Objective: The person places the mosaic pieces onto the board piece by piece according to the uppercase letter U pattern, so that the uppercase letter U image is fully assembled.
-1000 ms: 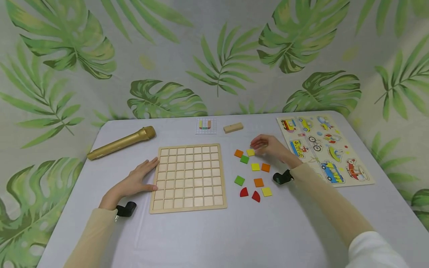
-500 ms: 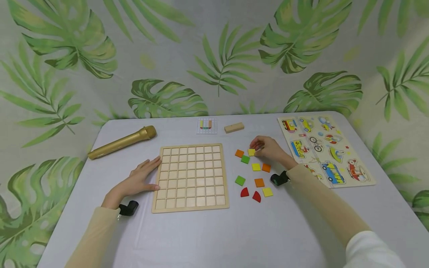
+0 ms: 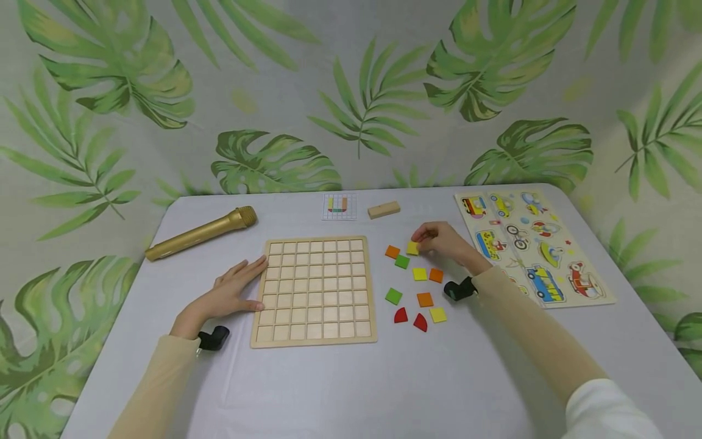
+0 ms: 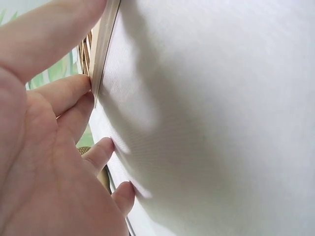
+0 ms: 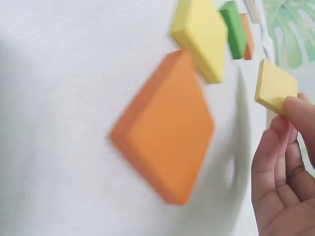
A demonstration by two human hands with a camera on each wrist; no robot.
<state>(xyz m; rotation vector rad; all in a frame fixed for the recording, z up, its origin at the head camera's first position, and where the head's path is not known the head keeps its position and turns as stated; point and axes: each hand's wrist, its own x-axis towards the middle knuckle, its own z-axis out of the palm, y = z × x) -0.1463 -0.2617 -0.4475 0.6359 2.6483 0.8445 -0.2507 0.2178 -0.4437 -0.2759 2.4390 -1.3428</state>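
My left hand (image 3: pixel 227 292) lies with its fingers fairly straight at the left edge of a square wooden grid board (image 3: pixel 375 317). In the left wrist view its thumb and fingers touch the board's edge (image 4: pixel 104 49). My right hand (image 3: pixel 441 242) pinches a yellow square tile (image 5: pixel 275 86) between thumb and fingers, held just off the table in the right wrist view. Close to that hand lie an orange tile (image 3: pixel 392 251), a green tile (image 3: pixel 402 261), another yellow tile (image 3: pixel 419 274) and another orange tile (image 3: pixel 436 275).
More tiles lie nearer, among them two red quarter-round pieces (image 3: pixel 401 315). A small pattern card (image 3: pixel 339 207) and a wooden block (image 3: pixel 384 210) are at the back. A gold microphone (image 3: pixel 200 233) lies at left; a picture puzzle board (image 3: pixel 534 247) is at right.
My right hand closed its fingers on the yellow tile and has raised it slightly. The left hand keeps its place at the board. The whole view shifted a little.
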